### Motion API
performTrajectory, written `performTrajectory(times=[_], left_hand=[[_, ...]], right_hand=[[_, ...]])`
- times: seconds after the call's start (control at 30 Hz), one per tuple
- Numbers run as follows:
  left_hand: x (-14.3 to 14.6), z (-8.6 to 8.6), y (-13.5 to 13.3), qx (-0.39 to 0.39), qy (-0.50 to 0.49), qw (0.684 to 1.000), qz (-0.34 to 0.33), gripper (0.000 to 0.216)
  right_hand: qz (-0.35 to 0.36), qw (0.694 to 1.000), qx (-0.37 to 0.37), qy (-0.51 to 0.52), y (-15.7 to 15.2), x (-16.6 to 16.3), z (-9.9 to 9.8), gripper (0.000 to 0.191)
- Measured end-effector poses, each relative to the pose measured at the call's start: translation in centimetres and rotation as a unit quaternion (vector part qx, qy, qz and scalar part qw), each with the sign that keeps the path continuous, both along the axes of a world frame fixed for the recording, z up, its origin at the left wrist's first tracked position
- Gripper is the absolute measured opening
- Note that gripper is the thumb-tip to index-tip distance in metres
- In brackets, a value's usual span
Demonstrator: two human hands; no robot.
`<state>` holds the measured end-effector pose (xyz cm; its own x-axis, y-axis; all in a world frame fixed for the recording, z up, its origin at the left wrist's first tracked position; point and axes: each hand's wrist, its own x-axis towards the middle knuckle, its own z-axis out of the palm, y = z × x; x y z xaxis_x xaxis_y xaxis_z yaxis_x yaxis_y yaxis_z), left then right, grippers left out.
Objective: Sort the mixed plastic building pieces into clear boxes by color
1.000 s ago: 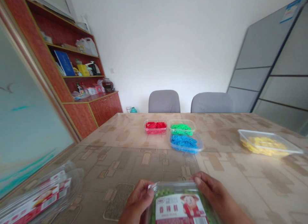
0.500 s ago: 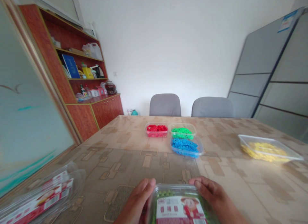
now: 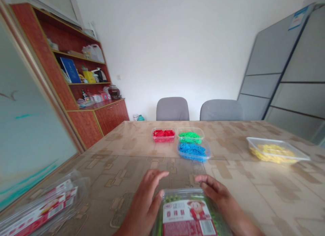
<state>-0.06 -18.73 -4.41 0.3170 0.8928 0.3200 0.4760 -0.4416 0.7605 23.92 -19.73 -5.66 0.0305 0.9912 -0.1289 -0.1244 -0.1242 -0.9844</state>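
Note:
A clear plastic container (image 3: 177, 197) with a white and red label stands at the table's near edge, with green pieces visible through its lid. My left hand (image 3: 146, 198) is at the container's left side, fingers stretched forward and apart from the thumb, whose tip is close to the lid's edge. At the far right corner, my right hand (image 3: 220, 195) has its fingers extended past the rim and its thumb by the corner. Whether that thumb still touches the lid is hard to see. The container's near end is cut off by the frame.
Open tubs of red pieces (image 3: 164, 135), green pieces (image 3: 190, 138) and blue pieces (image 3: 193, 151) stand mid-table; the blue one touches or overlaps the green. A yellow-filled tub (image 3: 275, 153) is at right. Clear labelled lids (image 3: 54, 204) lie at left. Two grey chairs (image 3: 172, 109) stand behind.
My left hand has loosened from the container, its fingers lifting and spreading forward. My right-hand fingers have straightened off the corner. The view has shifted slightly.

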Motion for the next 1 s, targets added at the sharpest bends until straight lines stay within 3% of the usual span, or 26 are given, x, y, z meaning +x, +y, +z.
performTrajectory(times=[0.07, 0.17, 0.27, 0.37, 0.47, 0.67, 0.8, 1.0], left_hand=[[0.0, 0.9, -0.3, 0.158, 0.122, 0.977, -0.07, 0.035], [0.8, 0.9, -0.8, 0.333, 0.254, 0.893, -0.165, 0.047], [1.9, 0.2, -1.2, 0.417, 0.361, 0.817, -0.168, 0.038], [2.4, -0.2, -1.6, 0.457, 0.405, 0.775, -0.165, 0.034], [2.1, -0.6, -1.8, 0.46, 0.403, 0.776, -0.157, 0.04], [2.0, -1.1, -1.2, 0.358, 0.383, 0.84, -0.139, 0.071], [2.2, -0.3, -0.8, 0.326, 0.403, 0.842, -0.152, 0.088], [2.7, -0.2, -1.3, 0.312, 0.433, 0.834, -0.141, 0.103]], right_hand=[[-0.005, 1.0, 0.017, -0.001, 0.1, 0.0, -0.1, 0.05], [-0.002, 1.0, 0.024, -0.005, 0.2, -0.1, -0.3, 0.054], [-0.001, 0.998, 0.04, -0.046, 0.1, -0.1, -0.5, 0.056], [-0.005, 0.992, 0.057, -0.115, -0.5, 0.3, -0.1, 0.056], [0.047, 0.984, 0.024, -0.169, -1.6, 1.1, 1.1, 0.061], [0.212, 0.955, -0.106, -0.178, -3.5, 2.0, 3.0, 0.074], [0.22, 0.96, -0.109, -0.132, -3.2, 2.1, 1.5, 0.093], [0.219, 0.966, -0.081, -0.108, -3.1, 2.5, 1.2, 0.078]])
